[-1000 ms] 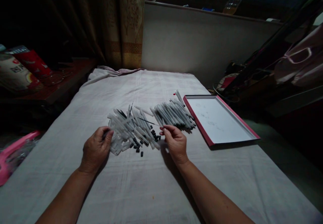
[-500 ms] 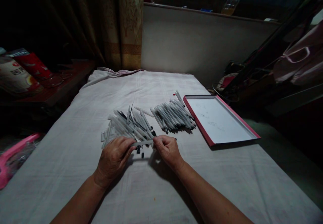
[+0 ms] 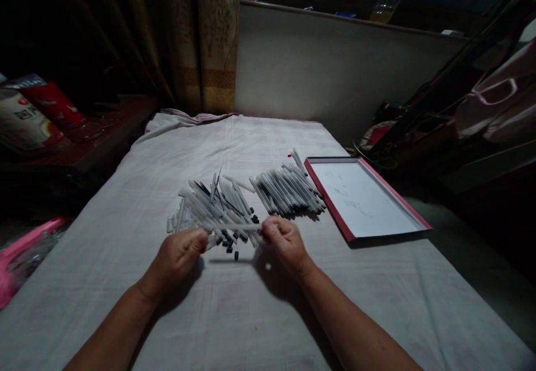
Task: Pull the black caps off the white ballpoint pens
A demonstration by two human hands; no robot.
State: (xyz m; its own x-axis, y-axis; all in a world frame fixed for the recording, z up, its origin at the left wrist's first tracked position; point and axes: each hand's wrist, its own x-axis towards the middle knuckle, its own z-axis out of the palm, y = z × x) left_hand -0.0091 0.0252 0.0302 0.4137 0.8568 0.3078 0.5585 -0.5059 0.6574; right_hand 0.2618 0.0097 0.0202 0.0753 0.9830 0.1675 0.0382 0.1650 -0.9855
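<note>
Tube (image 3: 237,227), slim and pale, is held level above the near edge of a heap, its three-o'clock end pinched between thumb and fingers of the right hand (image 3: 287,240). At its nine-o'clock end the left hand (image 3: 178,251) is clenched; whether anything sits inside it cannot be told. Handling this well probably means gripping close to the ends and keeping any push or pull along the length, since so thin a barrel would likely bow under a sideways load. Keeping wrists low but off the loose parts should avoid scattering them.

Just toward six o'clock from the tube lie black caps (image 3: 229,249), short, stubby and apparently plastic, on a soft white cloth (image 3: 234,315) with faint checks and creases. Toward eleven, the loose heap (image 3: 196,206) mixes cloudy, translucent tubes with thin dark rods at crossed angles. Toward one, a tidier pile (image 3: 288,189) of grey, dark-tipped sticks lies roughly parallel. Toward two, a shallow tray (image 3: 353,239) has red sides and a smooth white floor. Farthest, near twelve, hangs a heavy, patterned brown curtain (image 3: 218,42).
</note>
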